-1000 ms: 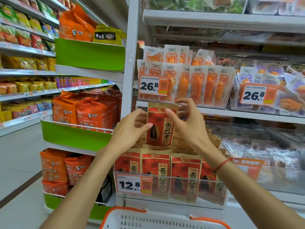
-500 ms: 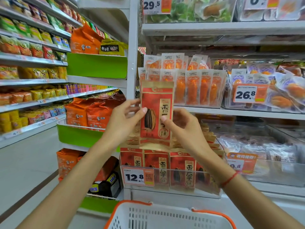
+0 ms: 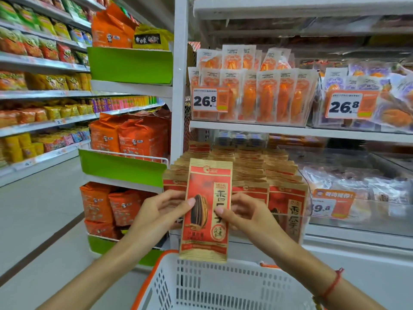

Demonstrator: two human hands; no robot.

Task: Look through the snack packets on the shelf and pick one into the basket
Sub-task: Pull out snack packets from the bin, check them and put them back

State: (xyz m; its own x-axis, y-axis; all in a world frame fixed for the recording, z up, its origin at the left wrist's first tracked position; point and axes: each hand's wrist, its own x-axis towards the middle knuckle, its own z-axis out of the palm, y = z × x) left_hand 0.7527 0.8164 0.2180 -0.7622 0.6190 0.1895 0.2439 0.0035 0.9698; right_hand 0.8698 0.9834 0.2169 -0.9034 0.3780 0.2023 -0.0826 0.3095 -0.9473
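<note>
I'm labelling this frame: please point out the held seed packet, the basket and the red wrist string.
seed packet (image 3: 206, 211), head view, front face.
basket (image 3: 223, 285), head view, white far wall.
red wrist string (image 3: 333, 285), head view, strand across the wrist.

At nine o'clock, long wall shelves (image 3: 44, 95) run away down the aisle, stacked with yellow, red and green bags. Nearer, at ten o'clock, a green-fronted rack (image 3: 130, 66) carries orange panda-marked bags (image 3: 111, 27). At two o'clock, an orange price tag (image 3: 344, 106) reads 26.8. Grey floor (image 3: 38, 211) spreads at eight o'clock.
</note>
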